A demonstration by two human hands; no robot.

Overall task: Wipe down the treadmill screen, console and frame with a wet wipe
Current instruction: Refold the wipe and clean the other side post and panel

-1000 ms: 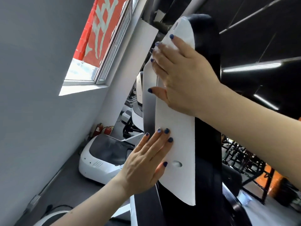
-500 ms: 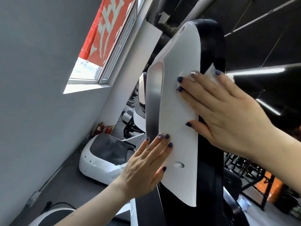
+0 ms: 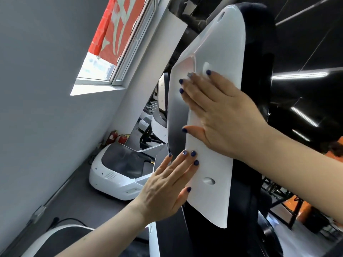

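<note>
Right hand [image 3: 220, 115] lay flat against the white side panel [image 3: 219, 52] of the treadmill console, fingers straight and spread, pressing a wet wipe [image 3: 205, 66] onto the plastic. Only a small pale corner of the wipe peeked out past the fingertips, near the upper middle of the panel; the rest sat hidden under the palm. Its thumb reached out over the silver trim strip [image 3: 176, 115] that ran down the panel's left edge.

Left hand [image 3: 167, 186] was lower down, also flat with straight fingers, palm braced against the panel's lower left edge and holding nothing. The two hands were close but apart, the left fingertips just below the right thumb.

Black padding of the console [image 3: 258, 52] rose behind the white panel. A small oval recess [image 3: 208, 180] showed in the panel just right of the left hand.

Off to the left, a neighbouring white treadmill [image 3: 115, 173] stood on the grey floor, with two red fire extinguishers [image 3: 118, 137] beyond it by the wall. A window [image 3: 118, 45] with a red banner sat up high.
</note>
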